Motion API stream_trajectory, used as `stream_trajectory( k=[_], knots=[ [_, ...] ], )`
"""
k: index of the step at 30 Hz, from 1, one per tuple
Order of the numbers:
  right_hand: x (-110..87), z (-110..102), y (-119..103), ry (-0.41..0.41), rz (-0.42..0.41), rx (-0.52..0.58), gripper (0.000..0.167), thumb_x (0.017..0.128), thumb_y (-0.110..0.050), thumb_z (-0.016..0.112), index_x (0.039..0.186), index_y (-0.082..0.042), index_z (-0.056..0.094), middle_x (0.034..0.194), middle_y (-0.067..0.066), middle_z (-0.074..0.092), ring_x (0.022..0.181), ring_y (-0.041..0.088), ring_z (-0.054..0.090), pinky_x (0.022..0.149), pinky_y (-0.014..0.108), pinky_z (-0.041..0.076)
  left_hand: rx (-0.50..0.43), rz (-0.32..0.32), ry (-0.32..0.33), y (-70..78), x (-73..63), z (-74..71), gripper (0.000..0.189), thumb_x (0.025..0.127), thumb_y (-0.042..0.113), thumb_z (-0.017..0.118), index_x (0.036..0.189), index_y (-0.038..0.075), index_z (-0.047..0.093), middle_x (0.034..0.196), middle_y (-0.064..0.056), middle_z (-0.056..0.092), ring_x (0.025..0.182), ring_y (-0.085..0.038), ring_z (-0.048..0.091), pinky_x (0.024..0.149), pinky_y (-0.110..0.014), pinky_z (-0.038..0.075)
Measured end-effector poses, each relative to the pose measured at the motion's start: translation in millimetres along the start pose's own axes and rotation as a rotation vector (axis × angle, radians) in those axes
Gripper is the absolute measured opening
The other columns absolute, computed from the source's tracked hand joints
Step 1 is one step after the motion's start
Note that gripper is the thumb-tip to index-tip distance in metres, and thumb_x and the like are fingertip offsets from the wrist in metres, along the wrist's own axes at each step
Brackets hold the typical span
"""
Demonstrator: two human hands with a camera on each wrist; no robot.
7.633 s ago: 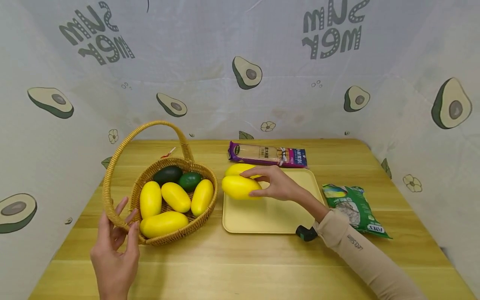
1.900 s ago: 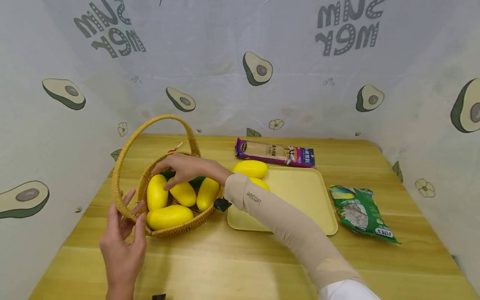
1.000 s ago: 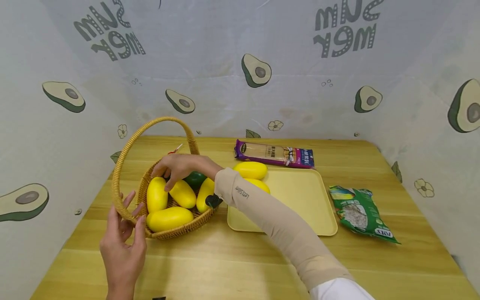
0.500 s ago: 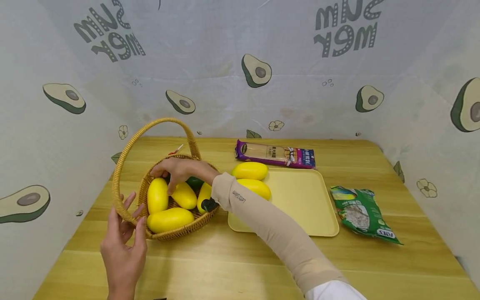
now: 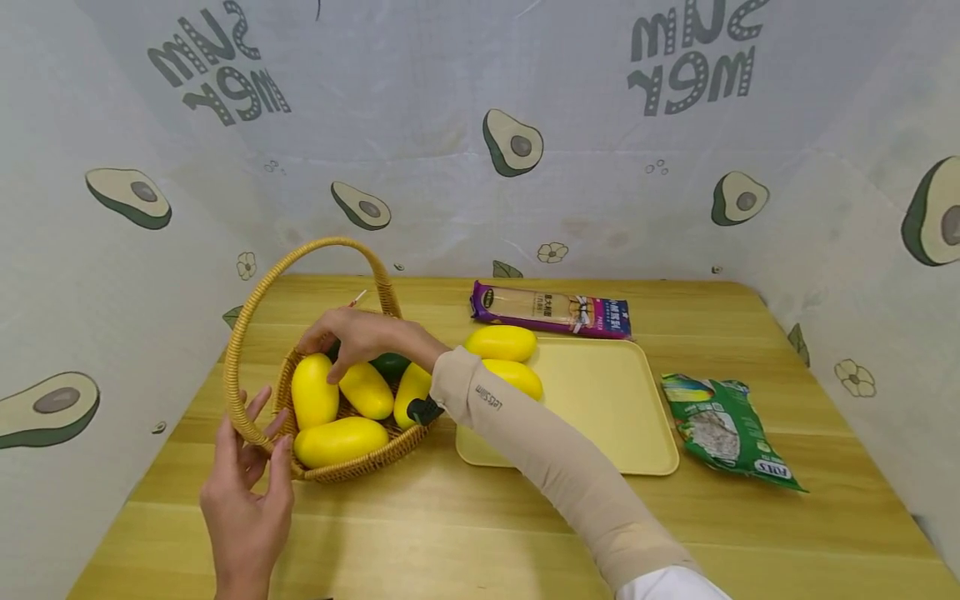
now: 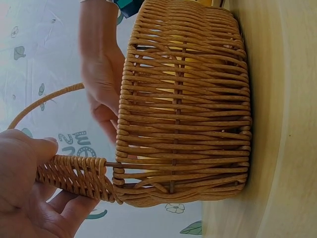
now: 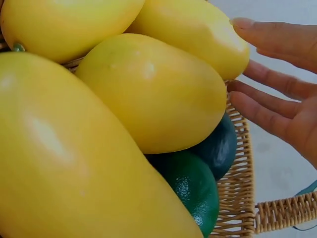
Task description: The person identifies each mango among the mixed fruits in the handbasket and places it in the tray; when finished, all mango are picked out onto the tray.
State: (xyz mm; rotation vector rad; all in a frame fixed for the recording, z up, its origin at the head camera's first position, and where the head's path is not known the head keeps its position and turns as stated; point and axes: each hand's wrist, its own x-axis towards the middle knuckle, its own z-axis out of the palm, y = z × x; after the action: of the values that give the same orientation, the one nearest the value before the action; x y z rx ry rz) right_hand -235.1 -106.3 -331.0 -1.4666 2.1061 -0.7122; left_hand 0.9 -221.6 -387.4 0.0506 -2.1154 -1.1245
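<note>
My left hand (image 5: pixel 247 504) holds the foot of the arched handle (image 5: pixel 243 358) on a wicker basket (image 5: pixel 367 468). In the left wrist view the thumb lies on one side of the woven band and fingers on the other. Over the basket, my right hand (image 5: pixel 356 337) has thumb and fingertips around the far end of the leftmost yellow mango (image 5: pixel 313 396). The right wrist view puts that mango's end (image 7: pixel 198 34) between thumb and fingers. Several other yellow mangoes (image 5: pixel 341 442) lie inside, with dark green avocado-like fruits (image 7: pixel 190 188) partly hidden behind my hand.
Two more yellow mangoes (image 5: pixel 501 342) lie at the left of a pale yellow tray (image 5: pixel 592 408). Behind the tray is a purple pasta packet (image 5: pixel 551 310). A green bag (image 5: pixel 727 429) lies to its right. Printed cloth walls enclose the wooden table (image 5: pixel 420 533).
My right hand has gone from the tray into the basket, leaving a mango on the tray. Lately it stays at the leftmost mango, which shifts slightly. The left hand keeps its grip.
</note>
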Motion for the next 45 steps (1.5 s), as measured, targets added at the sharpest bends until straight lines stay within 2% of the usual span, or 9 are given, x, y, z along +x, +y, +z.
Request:
stream_trajectory(
  k=[7,10,19,22,25,28,32,39,45],
  knots=[
    [-6.4,-3,-7,0.022,-0.059,-0.065,0.047,0.096,-0.012,0.084,0.141,-0.006,0.072,0.141,0.009,0.069,0.122,0.018,0.067,0.098,0.014,0.054,0.011,-0.004,0.006,0.6,-0.6,-0.1,0.085,0.093,-0.023,0.067,0.166,0.014,0.043,0.151,-0.013,0.064,0.116,0.013,0.065,0.089,-0.007,0.055],
    [-7.5,-3,-8,0.018,-0.063,-0.084,0.04,0.097,-0.013,0.083,0.136,-0.008,0.076,0.142,0.007,0.068,0.12,0.016,0.066,0.097,0.015,0.054,0.013,-0.003,0.007,0.1,-0.4,0.1,0.085,0.093,-0.023,0.067,0.165,0.014,0.044,0.151,-0.013,0.064,0.116,0.014,0.065,0.089,-0.007,0.055],
    [-9.0,1,-12,-0.017,-0.063,-0.056,0.05,0.094,-0.008,0.085,0.141,-0.006,0.071,0.143,0.005,0.069,0.126,0.016,0.063,0.111,0.027,0.054,0.0,-0.002,0.003,0.2,-1.0,-0.2,0.084,0.092,-0.025,0.067,0.164,0.012,0.045,0.151,-0.014,0.064,0.116,0.013,0.065,0.088,-0.007,0.055],
    [-8.8,2,-16,-0.04,-0.07,-0.081,0.054,0.095,-0.008,0.085,0.146,-0.008,0.068,0.143,0.004,0.066,0.121,0.014,0.061,0.107,0.022,0.053,0.002,-0.008,0.0,0.8,-1.1,-0.2,0.084,0.093,-0.024,0.067,0.165,0.013,0.044,0.152,-0.013,0.063,0.116,0.013,0.065,0.089,-0.007,0.055],
    [-8.6,2,-17,-0.058,-0.082,-0.141,0.054,0.096,-0.01,0.084,0.147,-0.01,0.068,0.136,0.005,0.065,0.112,0.017,0.057,0.095,0.018,0.051,0.004,-0.009,-0.001,1.1,-1.0,0.0,0.083,0.093,-0.024,0.067,0.165,0.013,0.044,0.152,-0.013,0.063,0.116,0.012,0.065,0.089,-0.007,0.055],
    [-8.6,4,-15,-0.059,-0.076,-0.16,0.053,0.096,-0.009,0.083,0.147,-0.012,0.069,0.137,0.004,0.067,0.112,0.016,0.058,0.093,0.016,0.049,0.003,-0.005,0.002,0.9,-0.8,0.1,0.083,0.093,-0.024,0.067,0.164,0.013,0.045,0.152,-0.013,0.063,0.116,0.012,0.066,0.089,-0.007,0.055],
    [-9.6,6,-10,-0.041,-0.076,-0.108,0.052,0.095,-0.006,0.084,0.145,-0.011,0.07,0.144,0.001,0.069,0.124,0.009,0.062,0.104,0.013,0.05,-0.004,0.003,0.005,0.3,-0.6,0.3,0.083,0.093,-0.024,0.067,0.164,0.012,0.045,0.151,-0.014,0.064,0.116,0.013,0.065,0.089,-0.007,0.055],
    [-18.3,2,-4,0.023,-0.062,-0.051,0.05,0.09,-0.008,0.089,0.137,-0.008,0.073,0.136,0.003,0.072,0.115,0.011,0.07,0.095,0.012,0.056,-0.014,0.003,0.001,-0.6,-0.7,1.4,0.084,0.093,-0.024,0.067,0.164,0.012,0.045,0.151,-0.014,0.064,0.116,0.012,0.066,0.089,-0.007,0.055],
    [-33.7,-5,-1,0.085,-0.078,0.009,0.042,0.089,-0.014,0.091,0.127,-0.003,0.075,0.126,0.009,0.073,0.11,0.014,0.073,0.094,0.015,0.059,0.001,0.001,0.005,-0.5,-1.1,0.4,0.082,0.093,-0.023,0.067,0.164,0.012,0.045,0.151,-0.014,0.064,0.116,0.012,0.066,0.089,-0.006,0.054]
  ],
)
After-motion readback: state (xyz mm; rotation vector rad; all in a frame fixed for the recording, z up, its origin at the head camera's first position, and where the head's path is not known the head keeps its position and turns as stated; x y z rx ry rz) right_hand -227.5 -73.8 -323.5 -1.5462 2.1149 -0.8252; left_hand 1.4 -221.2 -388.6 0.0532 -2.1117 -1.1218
